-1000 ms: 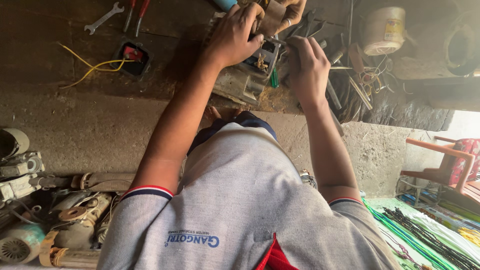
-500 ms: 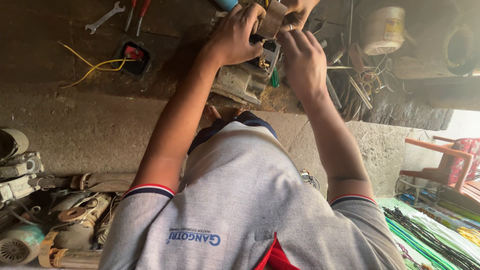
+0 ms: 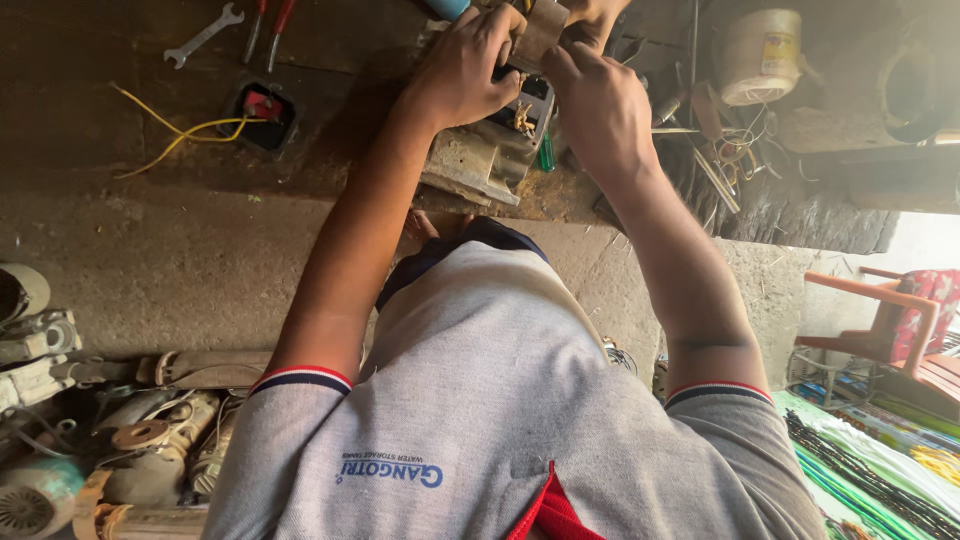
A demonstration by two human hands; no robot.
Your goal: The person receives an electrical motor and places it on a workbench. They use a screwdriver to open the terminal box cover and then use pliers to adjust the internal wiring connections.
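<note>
A pale round tub [image 3: 760,55] is standing at the far right of the dark surface [image 3: 100,130], with loose wires and thin metal rods [image 3: 725,160] lying in a tangle just beside it; what is inside the tub cannot be made out. Near the left, a small black box [image 3: 262,115] is sitting open with a red part showing in it and yellow wires [image 3: 170,135] trailing out across the surface. A spanner [image 3: 203,35] and red-handled pliers [image 3: 270,25] are lying beyond the box.

The grey metal motor housing [image 3: 480,160] is resting at the near edge of the surface, directly under both hands. The left hand [image 3: 465,70] is curling down over the housing's top, its fingers bent and pressing on the black terminal part [image 3: 525,105] there. The right hand [image 3: 600,110] is lying just beside it, its fingers closing around a brownish flat piece [image 3: 540,30] held above the housing; how firmly it is gripping cannot be told. A green-handled tool [image 3: 546,152] is poking out between the housing and the right wrist.

Below the surface, old motors and pump parts [image 3: 120,440] are lying heaped on the floor at left, and an orange chair [image 3: 880,320] is standing at right.
</note>
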